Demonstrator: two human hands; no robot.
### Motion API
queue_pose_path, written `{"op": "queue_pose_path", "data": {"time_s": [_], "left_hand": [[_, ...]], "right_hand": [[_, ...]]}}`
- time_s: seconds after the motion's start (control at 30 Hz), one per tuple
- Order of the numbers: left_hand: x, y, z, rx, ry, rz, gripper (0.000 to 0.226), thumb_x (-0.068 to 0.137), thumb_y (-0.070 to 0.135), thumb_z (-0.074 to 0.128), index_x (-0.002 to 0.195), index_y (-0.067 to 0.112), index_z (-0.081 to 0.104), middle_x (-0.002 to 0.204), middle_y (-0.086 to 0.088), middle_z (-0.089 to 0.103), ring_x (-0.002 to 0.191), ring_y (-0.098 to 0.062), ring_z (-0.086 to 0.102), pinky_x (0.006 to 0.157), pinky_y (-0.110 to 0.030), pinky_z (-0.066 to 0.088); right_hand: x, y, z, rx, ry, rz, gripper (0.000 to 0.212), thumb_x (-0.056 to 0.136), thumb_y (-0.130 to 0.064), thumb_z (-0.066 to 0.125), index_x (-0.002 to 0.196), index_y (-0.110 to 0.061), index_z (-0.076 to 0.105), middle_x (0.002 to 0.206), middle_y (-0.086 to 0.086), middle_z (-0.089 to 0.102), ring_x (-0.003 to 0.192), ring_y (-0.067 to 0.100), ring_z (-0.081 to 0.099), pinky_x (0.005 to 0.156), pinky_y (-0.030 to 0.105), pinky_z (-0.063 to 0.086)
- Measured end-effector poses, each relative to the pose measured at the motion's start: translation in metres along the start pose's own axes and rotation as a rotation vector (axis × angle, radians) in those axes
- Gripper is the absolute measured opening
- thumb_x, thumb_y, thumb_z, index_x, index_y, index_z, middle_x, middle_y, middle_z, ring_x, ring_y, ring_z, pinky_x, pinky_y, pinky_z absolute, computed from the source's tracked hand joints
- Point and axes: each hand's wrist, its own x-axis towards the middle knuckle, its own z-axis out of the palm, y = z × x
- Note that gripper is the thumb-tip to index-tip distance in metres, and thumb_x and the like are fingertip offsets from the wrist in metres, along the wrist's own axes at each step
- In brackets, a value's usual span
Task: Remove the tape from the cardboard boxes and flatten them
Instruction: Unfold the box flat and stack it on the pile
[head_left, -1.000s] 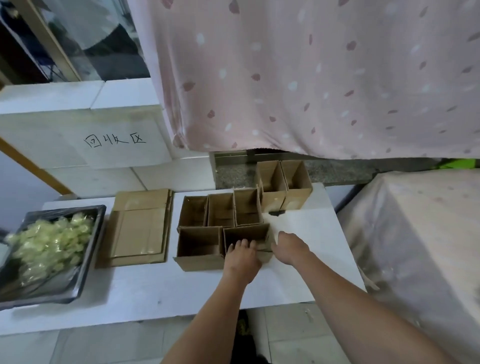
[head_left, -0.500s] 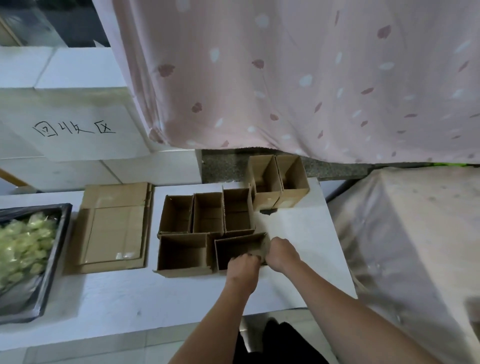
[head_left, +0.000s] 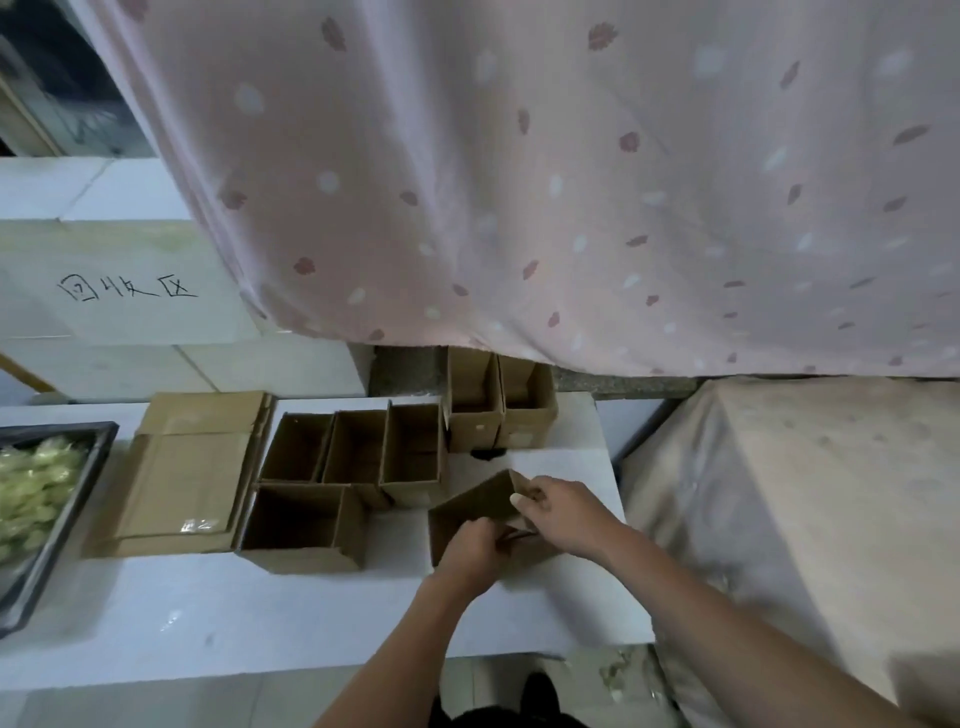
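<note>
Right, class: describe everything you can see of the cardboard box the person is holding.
The held box is small, of plain brown cardboard, open-topped and tilted, pulled away from the other boxes over the white table. The left hand grips its near edge; the right hand pinches its right corner. No tape is visible on it.

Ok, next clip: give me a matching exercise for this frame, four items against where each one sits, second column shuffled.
Things:
1. box in both hands
2. flattened cardboard stack
3. dark tray
4. two upright boxes

Places:
A. far edge of the white table, under the pink curtain
B. left end of the table
C. between tray and open boxes
D. tilted, near the table's right front

Pairs: 1-D, 2-C, 3-B, 4-A
</note>
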Motion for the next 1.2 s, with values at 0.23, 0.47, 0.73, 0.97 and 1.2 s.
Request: {"op": "queue_pose_path", "data": {"time_s": [0.23,0.47,0.73,0.97,1.2], "left_hand": [[-0.015,0.043,0.018,-0.416,0.06,0.012,0.021,0.098,0.01,0.062,0.102,0.025,0.075,0.098,0.015,0.073,0.093,0.006,0.064,0.075,-0.006,0.047],[-0.034,0.037,0.025,-0.516,0.092,-0.091,0.019,0.096,0.01,0.066,0.097,0.025,0.078,0.092,0.009,0.076,0.092,-0.008,0.069,0.076,-0.019,0.055],[-0.03,0.033,0.045,-0.125,0.461,-0.17,0.051,0.1,0.007,0.051,0.148,0.024,0.044,0.15,-0.003,0.045,0.133,-0.022,0.047,0.107,-0.032,0.045],[-0.018,0.035,0.093,0.452,0.185,0.086,0.074,0.106,0.045,0.03,0.158,0.019,-0.016,0.163,0.003,-0.024,0.149,-0.018,-0.028,0.121,-0.035,-0.02],[-0.02,0.04,0.11,0.535,0.259,0.013,0.07,0.1,0.053,0.005,0.158,0.015,-0.006,0.167,-0.003,-0.01,0.152,-0.015,-0.02,0.121,-0.042,-0.008]], "right_hand": [[-0.016,0.086,-0.046,-0.311,-0.124,-0.157,0.131,0.066,-0.065,0.079,0.158,-0.03,-0.009,0.165,-0.006,-0.007,0.152,0.024,0.001,0.123,0.047,0.014],[-0.02,0.109,-0.037,-0.307,-0.002,-0.284,0.111,0.063,-0.056,0.082,0.152,-0.02,0.026,0.145,-0.004,0.029,0.134,0.021,0.027,0.111,0.035,0.033],[-0.016,0.114,-0.004,-0.347,0.019,-0.244,0.093,0.074,-0.04,0.081,0.148,-0.016,0.03,0.144,0.001,0.028,0.131,0.026,0.035,0.102,0.034,0.037],[-0.022,0.112,0.011,-0.223,0.197,-0.262,0.068,0.082,-0.046,0.072,0.141,-0.027,0.044,0.139,-0.005,0.038,0.13,0.019,0.035,0.109,0.035,0.031],[-0.009,0.09,0.023,-0.061,0.174,-0.161,0.032,0.086,-0.024,0.073,0.114,-0.02,0.057,0.113,-0.004,0.051,0.107,0.018,0.053,0.09,0.027,0.041]]}}
